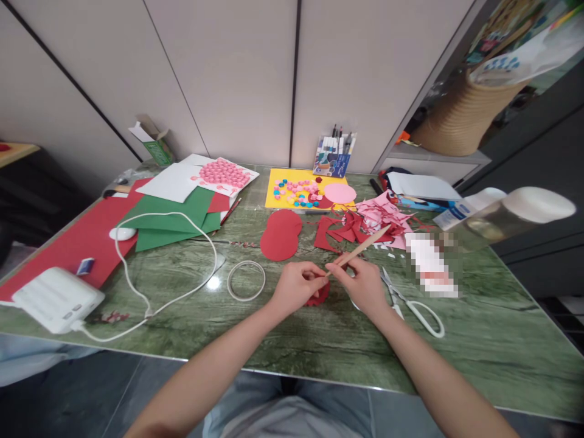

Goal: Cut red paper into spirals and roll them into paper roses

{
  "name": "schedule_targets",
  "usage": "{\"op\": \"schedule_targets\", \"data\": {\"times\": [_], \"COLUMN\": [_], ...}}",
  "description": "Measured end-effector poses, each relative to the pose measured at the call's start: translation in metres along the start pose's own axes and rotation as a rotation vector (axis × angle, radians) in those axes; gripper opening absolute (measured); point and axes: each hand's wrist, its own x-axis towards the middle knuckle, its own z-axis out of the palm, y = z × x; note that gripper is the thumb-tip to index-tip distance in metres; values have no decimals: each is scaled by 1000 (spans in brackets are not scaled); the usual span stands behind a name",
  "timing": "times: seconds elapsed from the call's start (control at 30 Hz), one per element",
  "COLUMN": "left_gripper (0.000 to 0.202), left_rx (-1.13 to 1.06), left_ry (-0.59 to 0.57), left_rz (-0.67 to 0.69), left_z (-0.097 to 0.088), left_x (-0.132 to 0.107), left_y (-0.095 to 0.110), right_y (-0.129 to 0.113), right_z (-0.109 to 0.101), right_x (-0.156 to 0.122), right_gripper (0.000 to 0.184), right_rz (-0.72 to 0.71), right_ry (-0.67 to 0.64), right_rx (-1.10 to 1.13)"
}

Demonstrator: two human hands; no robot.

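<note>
My left hand (296,285) is closed around a small piece of red paper (319,294) just above the green marble table (283,340). My right hand (362,285) pinches a thin wooden stick (362,246) that slants up to the right, its lower tip meeting the red paper between the two hands. Two red paper circles (280,236) lie just beyond my hands. Red and pink paper scraps (369,222) are piled to the right of them.
White-handled scissors (413,304) lie by my right wrist, a white ring (246,280) to the left. A white power bank (57,298) with cable, red and green sheets (173,216), a yellow sheet with beads (296,188), a marker box (333,155) and a clear bottle (511,216) surround.
</note>
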Motion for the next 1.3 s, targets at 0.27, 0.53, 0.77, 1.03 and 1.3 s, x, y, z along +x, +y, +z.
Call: {"op": "schedule_targets", "data": {"times": [0.27, 0.53, 0.77, 1.03, 1.3], "left_gripper": [16, 15, 19, 16, 19], "left_rx": [5, 48, 22, 35, 127], "left_ry": [-12, -55, -71, -100, -143], "left_rz": [1, 23, 9, 13, 28], "left_z": [1, 1, -5, -8, -9], "left_x": [0, -1, 0, -2, -2], "left_y": [-2, 0, 5, 9, 7], "right_y": [1, 2, 2, 8, 2], "right_z": [3, 5, 0, 0, -3], "right_x": [-1, -2, 1, 5, 6], "right_gripper": [20, 29, 16, 14, 11], "right_rz": [-94, -77, 13, 35, 10], "right_ry": [75, 126, -97, -153, -168], "right_rx": [-52, -102, 239, 301, 167]}}
